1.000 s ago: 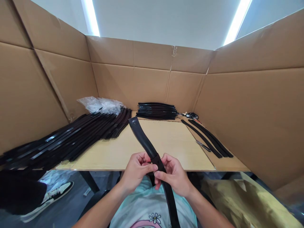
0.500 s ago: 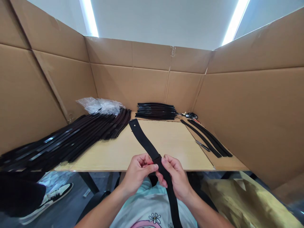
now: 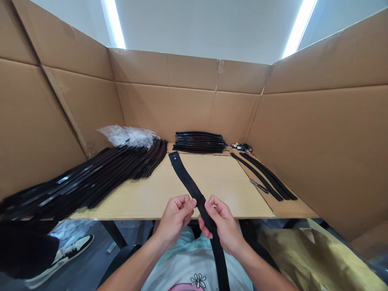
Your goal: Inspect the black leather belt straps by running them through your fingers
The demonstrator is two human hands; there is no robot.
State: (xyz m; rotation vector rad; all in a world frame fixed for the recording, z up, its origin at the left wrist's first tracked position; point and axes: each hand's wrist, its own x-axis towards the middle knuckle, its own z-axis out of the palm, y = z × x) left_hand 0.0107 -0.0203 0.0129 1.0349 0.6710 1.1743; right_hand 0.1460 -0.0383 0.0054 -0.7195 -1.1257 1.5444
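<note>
A long black strap point(image 3: 188, 178) runs slantwise from the tabletop toward my lap, with a small pale dot or hole near its far end. Across it, between my hands, is a seam or overlapping edge. My right hand point(image 3: 222, 220) is closed on the strap just below that seam, thumb on top and fingers curled underneath. My left hand point(image 3: 178, 216) is closed in a pinch at the strap's left edge, beside the seam. Its fingertips partly hide what they grip.
Many black strips point(image 3: 91, 178) lie piled at left, near clear plastic bags point(image 3: 130, 135). A stack of black strips point(image 3: 198, 141) sits at the back. Several strips point(image 3: 266, 176) and a cutter point(image 3: 258, 186) lie at right. Cardboard walls point(image 3: 188, 105) enclose the table. Another person's shoe point(image 3: 66, 254) shows lower left.
My left thumb has drawn back from the strap's face to its left edge, slightly higher. The strap's far end has swung a little to the right; my right hand keeps its hold.
</note>
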